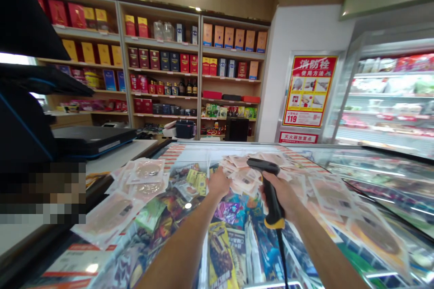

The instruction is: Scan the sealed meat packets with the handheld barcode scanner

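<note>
My right hand (280,194) is wrapped round the grip of a black and yellow barcode scanner (273,198). The scanner's head points left, and its black cord hangs down toward me. To its left, my left hand (219,183) has its fingers curled at the left edge of a clear flat packet (246,179) with a small printed label. How the fingertips grip it is partly hidden. More such packets lie in an overlapping pile around and behind both hands, on the glass top of a chest freezer (195,151).
Another stack of clear packets (145,171) lies on the glass at left, and larger flat packets (376,230) lie at right. Coloured bags show beneath the glass. A dark machine (91,137) stands on the left counter. Shelves of boxes (228,36) line the back wall.
</note>
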A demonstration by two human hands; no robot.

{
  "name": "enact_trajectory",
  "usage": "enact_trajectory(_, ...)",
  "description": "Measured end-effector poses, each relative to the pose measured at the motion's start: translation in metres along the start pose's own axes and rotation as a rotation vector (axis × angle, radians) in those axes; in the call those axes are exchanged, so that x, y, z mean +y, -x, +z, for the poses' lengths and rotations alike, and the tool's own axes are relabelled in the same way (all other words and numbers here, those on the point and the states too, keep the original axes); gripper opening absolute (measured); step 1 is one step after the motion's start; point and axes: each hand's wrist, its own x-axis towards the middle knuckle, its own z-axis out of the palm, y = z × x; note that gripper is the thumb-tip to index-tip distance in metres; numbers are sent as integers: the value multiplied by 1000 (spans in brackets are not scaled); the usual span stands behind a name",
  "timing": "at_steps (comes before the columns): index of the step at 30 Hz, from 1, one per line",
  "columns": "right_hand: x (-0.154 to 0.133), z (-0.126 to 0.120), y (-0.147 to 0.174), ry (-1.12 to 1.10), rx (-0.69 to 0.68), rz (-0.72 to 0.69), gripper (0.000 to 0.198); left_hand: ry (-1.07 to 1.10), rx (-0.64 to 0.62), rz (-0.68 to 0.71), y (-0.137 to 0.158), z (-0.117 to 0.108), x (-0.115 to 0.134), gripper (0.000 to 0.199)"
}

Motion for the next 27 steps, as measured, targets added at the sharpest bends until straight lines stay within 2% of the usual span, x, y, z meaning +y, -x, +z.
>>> enact_trajectory(4, 3, 0, -2, -4, -23, -27, 22, 58, -10, -58, -5, -1, -2, 45)
enact_trajectory(9, 7, 0, -2, -7, -56, -22, 27, 182, -47, -157, -11, -15, -23, 39)
enact_trajectory(14, 8, 8, 5, -4, -107, -14, 27, 412, -122, -243, -3, -33, -44, 29)
enact_trajectory(18, 11, 11, 6, -42, -169, 10, 27, 627, -169, -297, 9, -38, -49, 29)
enact_trajectory(21, 16, 13, 5, -72, -201, 31, 28, 775, -148, -332, 13, -40, -49, 29)
enact_trajectory(27, 17, 24, 14, -75, -268, 81, 27, 966, -29, -373, 11, -52, -54, 31)
